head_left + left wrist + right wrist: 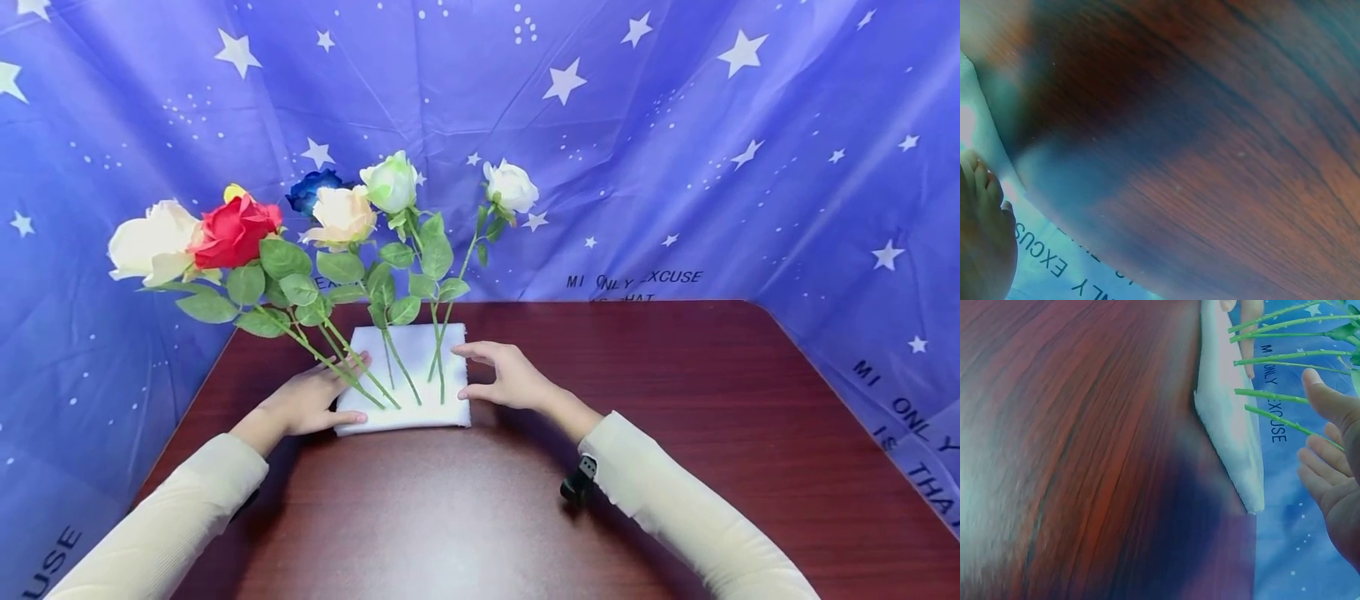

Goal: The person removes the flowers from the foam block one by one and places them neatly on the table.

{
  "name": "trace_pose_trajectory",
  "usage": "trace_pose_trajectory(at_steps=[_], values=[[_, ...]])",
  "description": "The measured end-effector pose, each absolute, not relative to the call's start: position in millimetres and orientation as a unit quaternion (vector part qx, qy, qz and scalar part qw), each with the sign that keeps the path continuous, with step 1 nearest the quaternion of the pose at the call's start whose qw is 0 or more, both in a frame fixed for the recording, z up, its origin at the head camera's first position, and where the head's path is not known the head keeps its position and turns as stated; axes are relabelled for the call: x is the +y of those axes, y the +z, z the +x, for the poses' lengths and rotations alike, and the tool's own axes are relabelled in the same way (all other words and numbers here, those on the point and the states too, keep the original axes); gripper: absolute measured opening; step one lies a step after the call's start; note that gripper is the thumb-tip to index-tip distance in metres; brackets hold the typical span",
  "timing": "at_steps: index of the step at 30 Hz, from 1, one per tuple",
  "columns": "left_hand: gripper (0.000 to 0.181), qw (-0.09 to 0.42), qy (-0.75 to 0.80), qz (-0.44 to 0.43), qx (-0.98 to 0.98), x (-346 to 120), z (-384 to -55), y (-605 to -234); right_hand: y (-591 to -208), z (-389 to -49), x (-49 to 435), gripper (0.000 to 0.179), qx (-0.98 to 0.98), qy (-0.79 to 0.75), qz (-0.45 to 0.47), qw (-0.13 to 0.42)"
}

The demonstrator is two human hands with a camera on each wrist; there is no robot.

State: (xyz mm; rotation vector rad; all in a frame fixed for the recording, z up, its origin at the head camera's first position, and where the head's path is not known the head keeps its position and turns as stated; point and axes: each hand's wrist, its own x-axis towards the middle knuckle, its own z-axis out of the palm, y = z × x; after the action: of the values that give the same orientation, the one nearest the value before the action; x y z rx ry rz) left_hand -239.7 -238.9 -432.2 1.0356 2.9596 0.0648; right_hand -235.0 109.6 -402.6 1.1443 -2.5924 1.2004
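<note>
A white foam block (408,419) lies on the table with several rose stems standing in it. A cream rose (153,242) and a red rose (236,232) lean left; a peach rose (342,215), a pale green rose (391,182) and a white rose (512,187) rise further right. My left hand (311,400) rests on the block's left side, fingers spread, thumb along the front; some fingers pass behind stems. At the right edge, my right hand (513,379) has thumb and fingers apart, holding nothing; in the right wrist view its fingers (1322,469) are beside the stems.
A dark blue rose (313,192) and a bit of a yellow flower (234,192) show behind the others. The brown wooden table (675,417) extends to a blue star-printed curtain (600,125). A small black device (579,481) sits at the right wrist.
</note>
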Motion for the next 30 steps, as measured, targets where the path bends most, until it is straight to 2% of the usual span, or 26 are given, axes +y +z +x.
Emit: trace_pose_trajectory(at_steps=[10, 21, 30], values=[[0.090, 0.003, 0.012, 0.336, 0.942, -236, -239, -430, -404, -242, 98, 0.052, -0.761, 0.566, 0.307, -0.083], [0.090, -0.013, 0.022, 0.340, 0.940, -236, -240, -429, -399, -254, 89, 0.051, -0.718, 0.637, 0.249, -0.129], [0.092, 0.012, 0.021, 0.325, 0.945, -235, -238, -428, -396, -265, 83, 0.043, -0.698, 0.653, 0.217, -0.200]])
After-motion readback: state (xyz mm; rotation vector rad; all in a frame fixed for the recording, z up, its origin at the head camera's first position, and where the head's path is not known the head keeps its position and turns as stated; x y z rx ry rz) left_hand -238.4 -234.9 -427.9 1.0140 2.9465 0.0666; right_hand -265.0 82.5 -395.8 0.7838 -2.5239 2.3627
